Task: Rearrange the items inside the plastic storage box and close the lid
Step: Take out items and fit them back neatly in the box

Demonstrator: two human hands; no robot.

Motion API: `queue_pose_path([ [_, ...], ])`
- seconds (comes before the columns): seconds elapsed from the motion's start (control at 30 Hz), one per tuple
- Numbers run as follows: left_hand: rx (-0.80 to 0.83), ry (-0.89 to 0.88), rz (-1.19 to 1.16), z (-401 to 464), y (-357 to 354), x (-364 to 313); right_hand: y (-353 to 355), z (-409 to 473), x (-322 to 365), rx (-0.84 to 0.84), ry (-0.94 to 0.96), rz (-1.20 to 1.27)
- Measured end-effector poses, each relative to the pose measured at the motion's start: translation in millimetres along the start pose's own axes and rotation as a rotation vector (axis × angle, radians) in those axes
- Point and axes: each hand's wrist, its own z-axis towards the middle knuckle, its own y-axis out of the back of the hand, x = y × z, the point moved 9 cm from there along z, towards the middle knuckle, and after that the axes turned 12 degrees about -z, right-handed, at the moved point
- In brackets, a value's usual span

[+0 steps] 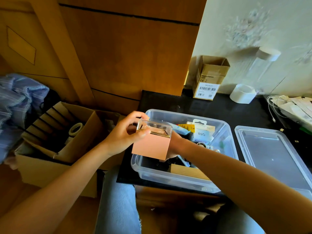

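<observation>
A pink box with a clear top hangs above the left part of the open clear plastic storage box. My left hand grips the clear top from the left, thumb in front and fingers behind. My right hand holds the pink box from the right, mostly hidden behind it. Inside the storage box lie several packaged items, among them a white card marked 088 and a yellow packet. The clear lid lies flat on the dark table to the right of the box.
An open cardboard box with a tape roll stands on the left. A small cardboard carton, a white roll and white cables sit at the back right. A wooden cabinet rises behind. Striped cloth lies far left.
</observation>
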Motion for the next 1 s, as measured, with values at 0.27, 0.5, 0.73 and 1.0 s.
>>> queue_pose_path([
  [0.27, -0.006, 0.027, -0.073, 2.9, 3.0, 3.5, 4.7, -5.4, -21.1, -0.188, -0.067, 0.1],
  [0.5, -0.299, 0.103, -0.325, 1.1, 27.6, 23.5, 7.4, -3.7, 9.5, -0.206, 0.083, -0.022],
  [0.73, -0.329, 0.098, -0.353, -1.4, 28.5, 21.0, -7.1, 9.3, 57.9, -0.123, 0.368, -0.544],
  [1.0, -0.287, 0.111, -0.325, 0.3, 21.7, 23.6, -31.3, 10.0, 62.0, 0.061, 0.471, -0.656],
])
